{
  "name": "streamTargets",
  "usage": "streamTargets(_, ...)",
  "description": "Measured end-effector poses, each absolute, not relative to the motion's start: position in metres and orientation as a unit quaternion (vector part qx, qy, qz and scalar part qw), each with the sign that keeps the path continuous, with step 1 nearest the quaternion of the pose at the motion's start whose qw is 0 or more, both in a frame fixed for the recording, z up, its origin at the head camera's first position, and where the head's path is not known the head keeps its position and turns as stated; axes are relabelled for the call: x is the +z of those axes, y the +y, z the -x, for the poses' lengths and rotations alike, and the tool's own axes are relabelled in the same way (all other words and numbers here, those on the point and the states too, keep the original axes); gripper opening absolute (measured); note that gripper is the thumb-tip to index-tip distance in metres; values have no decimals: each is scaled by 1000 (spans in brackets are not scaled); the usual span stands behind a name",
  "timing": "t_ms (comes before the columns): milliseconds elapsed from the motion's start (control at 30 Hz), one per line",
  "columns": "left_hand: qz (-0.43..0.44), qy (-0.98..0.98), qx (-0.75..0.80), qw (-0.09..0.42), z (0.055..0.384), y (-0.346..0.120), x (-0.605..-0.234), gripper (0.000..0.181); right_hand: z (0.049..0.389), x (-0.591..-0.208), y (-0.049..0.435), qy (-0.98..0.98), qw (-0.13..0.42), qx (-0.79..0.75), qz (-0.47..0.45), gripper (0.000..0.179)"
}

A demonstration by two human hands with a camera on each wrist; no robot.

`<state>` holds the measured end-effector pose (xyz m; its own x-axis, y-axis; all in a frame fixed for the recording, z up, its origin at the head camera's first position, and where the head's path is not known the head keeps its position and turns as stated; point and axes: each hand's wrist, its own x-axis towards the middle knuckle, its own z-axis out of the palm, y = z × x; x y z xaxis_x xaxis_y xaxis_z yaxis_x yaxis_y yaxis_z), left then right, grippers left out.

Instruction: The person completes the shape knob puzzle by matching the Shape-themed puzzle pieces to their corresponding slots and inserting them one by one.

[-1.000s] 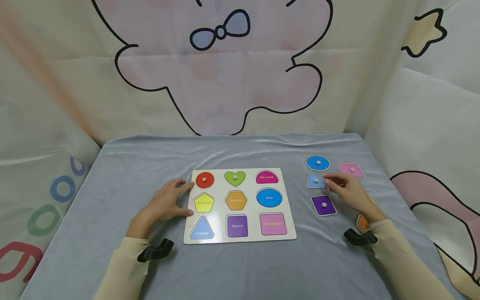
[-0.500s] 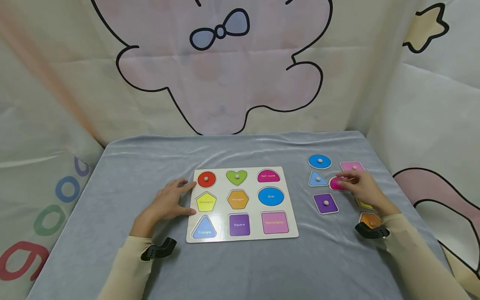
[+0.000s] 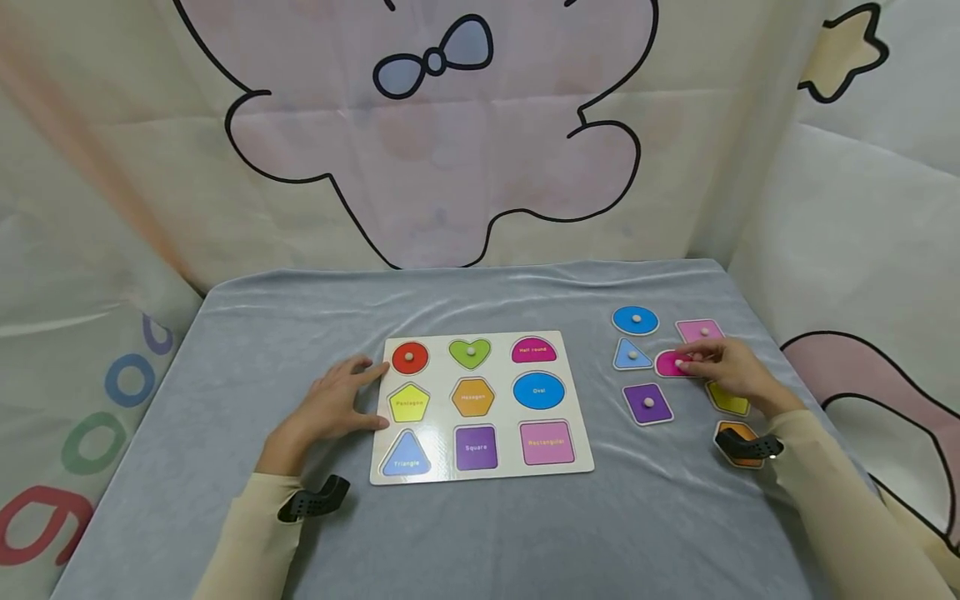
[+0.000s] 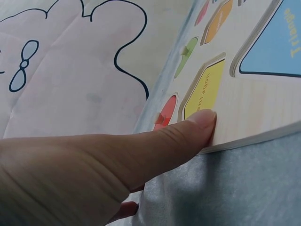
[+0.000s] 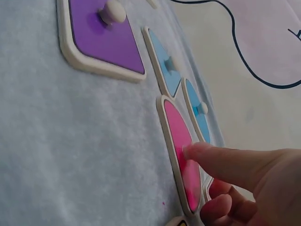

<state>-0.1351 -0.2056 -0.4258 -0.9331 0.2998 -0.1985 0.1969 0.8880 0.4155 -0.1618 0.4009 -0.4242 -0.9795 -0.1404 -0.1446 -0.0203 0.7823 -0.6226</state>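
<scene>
Half-round piece (image 3: pixel 666 363) is lying on the tabletop (image 3: pixel 510 533) right of the board (image 3: pixel 440 400), long axis running left–right. Nearer right hand (image 3: pixel 733 373) is pinching its middle, fingers almost together; left hand (image 3: pixel 335 402), fingers spread, is touching the board's left edge.

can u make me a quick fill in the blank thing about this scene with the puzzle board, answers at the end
1. In the head view, the left hand touches the ____ edge of the board.
2. The right hand touches a loose pink piece whose outline matches the board's space labelled ____.
3. The green heart and the ____ circle sit in the board's top row.
4. The loose square piece is coloured ____.

Missing words: left; Half round; red; purple
</scene>
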Motion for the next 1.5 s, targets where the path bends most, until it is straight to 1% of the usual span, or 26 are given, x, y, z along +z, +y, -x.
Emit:
streamTargets(133,-126,963,201,131,135,-206,-426,90,164,-423,400,941,97,-319,50,35)
streamTargets(400,-127,962,202,130,135,-206,-426,91,164,-424,401,944,88,-311,62,27)
streamTargets(667,-126,963,202,130,133,-206,-425,91,162,-417,395,938,38,-333,86,21)
streamTargets(833,-127,963,200,131,133,-206,-425,92,162,-413,381,937,11,-336,97,21)
streamTargets(1000,-129,962,204,128,133,-205,-424,92,166,-412,364,931,-6,-347,116,15)
streamTargets(1100,-129,962,205,129,133,-204,-424,91,168,-412,354,926,-4,-357,122,15)
streamTargets(1333,-131,962,204,126,135,-205,-425,90,175,-410,324,925,24,-359,123,20)
streamTargets(1500,-133,963,200,126,134,-207,-427,91,181,-414,303,926,29,-354,131,17)
